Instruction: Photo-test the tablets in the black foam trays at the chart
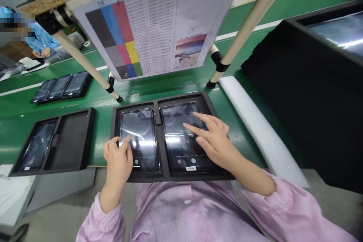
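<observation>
Two dark tablets lie side by side in a black foam tray (159,140) in front of me. Over the left tablet (141,132) is my left hand (119,157), its index finger extended at the screen and the other fingers loosely bent. My right hand (217,140) hovers over the right tablet (180,143), with two fingers stretched out and spread above the screen. Neither hand grasps anything. Small round icons glow near the lower edge of both screens, and a white label sits at the bottom of the right one. Whether the fingertips touch the glass I cannot tell.
A second foam tray (72,140) at left holds one tablet (39,145). Several tablets (61,85) lie farther back. A printed color chart (159,26) hangs on a pole frame (249,19). White foam strip (255,121) and black panel (306,98) stand right. A co-worker (42,38) sits far left.
</observation>
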{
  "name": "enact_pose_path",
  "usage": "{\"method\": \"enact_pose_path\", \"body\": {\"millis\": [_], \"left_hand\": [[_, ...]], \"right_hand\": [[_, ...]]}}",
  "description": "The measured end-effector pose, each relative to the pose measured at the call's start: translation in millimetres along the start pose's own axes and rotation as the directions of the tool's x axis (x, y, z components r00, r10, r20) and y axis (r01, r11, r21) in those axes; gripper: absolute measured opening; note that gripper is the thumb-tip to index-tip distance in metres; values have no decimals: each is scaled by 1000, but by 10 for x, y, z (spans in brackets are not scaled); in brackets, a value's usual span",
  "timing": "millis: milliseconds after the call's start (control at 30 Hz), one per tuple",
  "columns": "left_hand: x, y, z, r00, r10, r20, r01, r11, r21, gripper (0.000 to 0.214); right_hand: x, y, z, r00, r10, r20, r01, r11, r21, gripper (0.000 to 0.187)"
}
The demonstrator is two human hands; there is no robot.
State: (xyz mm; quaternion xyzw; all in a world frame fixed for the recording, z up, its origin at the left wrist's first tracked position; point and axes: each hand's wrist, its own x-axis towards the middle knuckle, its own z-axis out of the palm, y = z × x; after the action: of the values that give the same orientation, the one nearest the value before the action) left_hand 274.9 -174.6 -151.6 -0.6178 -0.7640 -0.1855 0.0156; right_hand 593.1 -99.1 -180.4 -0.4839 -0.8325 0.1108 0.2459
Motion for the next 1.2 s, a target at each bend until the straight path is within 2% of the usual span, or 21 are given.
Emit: {"method": "enact_pose_path", "body": {"millis": [100,200,367,533,700,833,967,1033,1100,1167,1200], "left_hand": [[18,32,83,998,22,58,-30,988,149,41],[-2,25,129,993,61,101,-81,975,206,42],[-85,-72,110,995,100,6,-100,986,137,39],[-143,-27,141,982,183,52,-186,981,51,36],[-142,119,165,975,206,81,-211,975,72,38],[-126,272,169,971,214,110,-224,971,89,40],[-103,315,173,966,197,168,-213,974,80,41],[-87,161,155,977,129,167,-137,990,32,41],[-75,-123,124,988,-41,152,58,992,-111,45],[-80,-452,94,961,-204,186,253,922,-295,55],[-92,-597,83,945,-244,219,313,873,-373,60]], "right_hand": [[-81,44,-67,996,74,-53,-72,997,27,49],[-177,88,-111,989,129,-69,-130,992,2,46],[-284,166,-100,980,172,-102,-175,985,-14,47],[-285,177,-45,982,155,-110,-160,986,-43,44],[-282,200,-6,989,114,-92,-123,987,-100,43],[-310,285,34,960,214,-181,-215,976,9,47],[-279,360,38,926,336,-174,-311,938,155,53],[-257,426,35,907,389,-160,-360,915,182,53],[-258,543,58,887,446,-117,-422,887,187,55],[-285,708,117,873,486,-41,-470,862,189,63],[-301,798,155,874,485,-9,-475,860,188,68]]}}
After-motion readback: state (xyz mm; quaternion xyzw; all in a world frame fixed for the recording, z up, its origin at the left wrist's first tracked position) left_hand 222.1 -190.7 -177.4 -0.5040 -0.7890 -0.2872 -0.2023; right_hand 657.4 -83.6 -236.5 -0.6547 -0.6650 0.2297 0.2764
